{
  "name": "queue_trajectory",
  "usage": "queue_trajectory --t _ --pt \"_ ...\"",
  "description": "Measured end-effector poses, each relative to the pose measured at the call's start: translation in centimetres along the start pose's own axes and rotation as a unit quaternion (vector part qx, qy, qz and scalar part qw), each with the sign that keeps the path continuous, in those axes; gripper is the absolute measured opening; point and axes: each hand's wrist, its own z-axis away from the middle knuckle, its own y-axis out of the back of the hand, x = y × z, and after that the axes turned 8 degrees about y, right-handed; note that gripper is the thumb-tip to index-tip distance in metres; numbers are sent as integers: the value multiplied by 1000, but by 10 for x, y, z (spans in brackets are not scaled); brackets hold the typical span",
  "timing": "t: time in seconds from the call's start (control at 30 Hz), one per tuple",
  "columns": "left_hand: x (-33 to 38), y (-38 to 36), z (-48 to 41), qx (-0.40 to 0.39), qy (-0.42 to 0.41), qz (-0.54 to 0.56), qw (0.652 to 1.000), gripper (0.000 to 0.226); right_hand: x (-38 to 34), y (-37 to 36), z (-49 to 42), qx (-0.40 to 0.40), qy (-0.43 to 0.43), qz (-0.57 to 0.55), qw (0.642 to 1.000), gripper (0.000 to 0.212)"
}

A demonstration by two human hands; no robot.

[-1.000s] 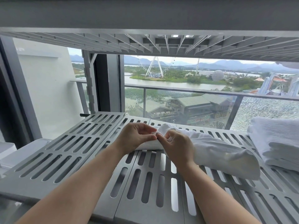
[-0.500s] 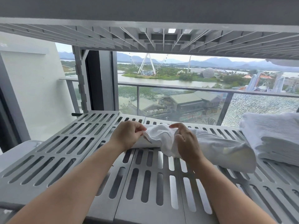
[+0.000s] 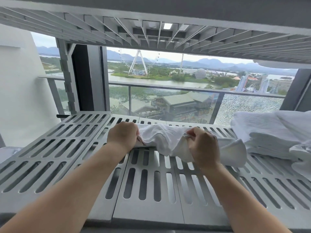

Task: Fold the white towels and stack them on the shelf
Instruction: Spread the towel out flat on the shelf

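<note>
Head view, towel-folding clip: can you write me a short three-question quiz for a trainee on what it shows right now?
1. True or false: the left hand and the right hand both grip the white towel.
2. Where on the shelf does the stack of folded towels sit? A) left end B) right end C) centre, under the hands
3. Fill in: the hand nearer the stack is the ___ hand.
Key: 1 true; 2 B; 3 right.
</note>
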Motion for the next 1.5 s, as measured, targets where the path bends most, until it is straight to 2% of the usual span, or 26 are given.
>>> queue_trajectory --t 0.17,0.27,0.33,0.43,0.5,0.63,0.87,1.0,1.1,1.17,1.23,1.27,1.3,1.37,1.4,1.43,1.5 --pt "21 5 21 -2 -3 -124 992 19 26 20 12 -160 -53 43 985 16" --pt "40 5 36 -8 14 -155 988 24 32 31 26 -139 -23 96 985 15" --pt "48 1 45 -22 42 -146 988 25 37 34 32 -154 -16 105 982 14" --pt "55 -5 54 -40 79 -108 990 25 50 34 30 -217 -11 77 973 13" --pt "58 -10 55 -48 85 -87 991 26 59 28 22 -253 12 42 966 11" --pt "66 -25 51 -38 71 -68 994 28 72 3 1 -304 34 0 952 20" --pt "73 -68 -22 -38 54 -61 996 23 109 -59 -45 -266 76 -4 961 22" --pt "73 -99 -77 -44 59 -15 997 28 130 -97 -75 -235 66 -18 970 23" --pt "69 -114 -113 -56 45 28 997 24 142 -119 -94 -216 57 -40 974 19" --pt "64 -119 -131 -42 35 79 995 19 152 -128 -103 -169 6 -42 985 16" --pt "61 -119 -140 -24 26 125 992 18 166 -125 -109 -65 -115 6 991 15" --pt "61 -119 -140 -29 25 111 993 18 174 -118 -109 -17 -182 34 983 16" --pt "60 -120 -137 -37 42 83 995 20 182 -111 -107 8 -237 47 970 16" --pt "52 -119 -129 -5 124 50 991 28 189 -99 -103 12 -301 -4 954 12" --pt "46 -116 -127 20 176 52 983 32 186 -97 -101 -9 -294 -37 955 13" --pt "39 -111 -124 38 223 55 972 34 178 -95 -99 -37 -248 -58 966 13" --pt "25 -100 -119 54 300 63 950 36 149 -89 -91 -117 -92 -105 983 11"
